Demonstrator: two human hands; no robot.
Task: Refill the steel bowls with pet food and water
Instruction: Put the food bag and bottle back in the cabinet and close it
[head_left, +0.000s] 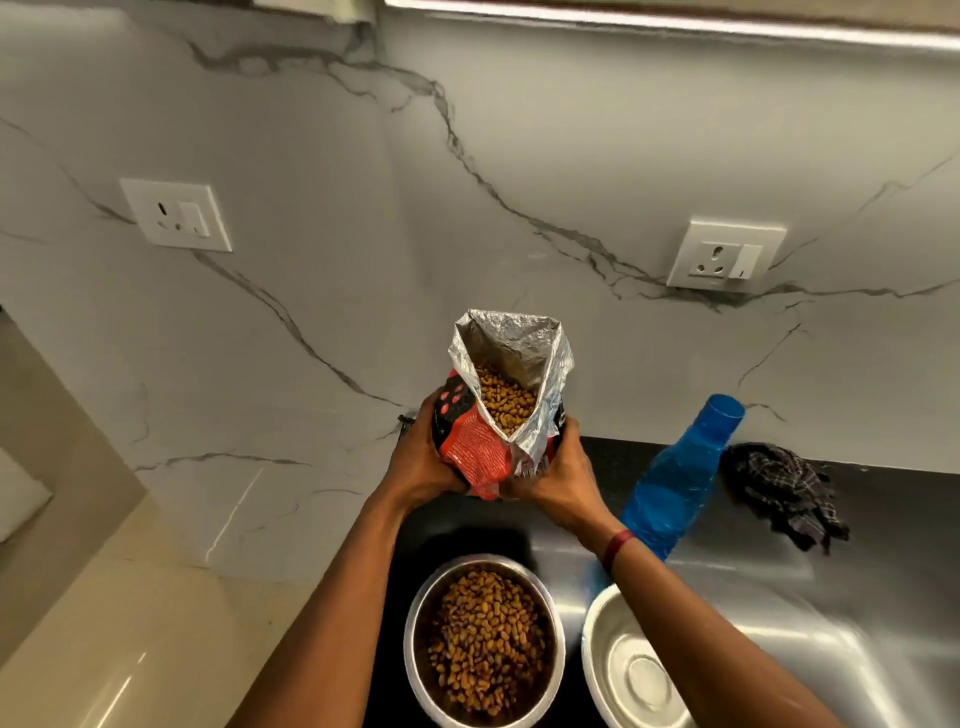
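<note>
A red and black pet food bag (483, 452) with a silver foil lining stands upright and open, brown kibble visible inside. My left hand (418, 457) grips its left side and my right hand (563, 475) grips its right side, above the dark counter. Below it, a steel bowl (415, 623) holds a heap of brown kibble. To its right sits a second steel bowl (602, 654) with no kibble in it, partly hidden by my right forearm. A capped blue water bottle (675, 478) stands right of the bag.
A crumpled dark checked cloth (784, 493) lies at the back right on the steel surface (857, 597). The marble wall carries two white sockets (176, 214) (724, 255). A beige counter (130, 623) lies to the left.
</note>
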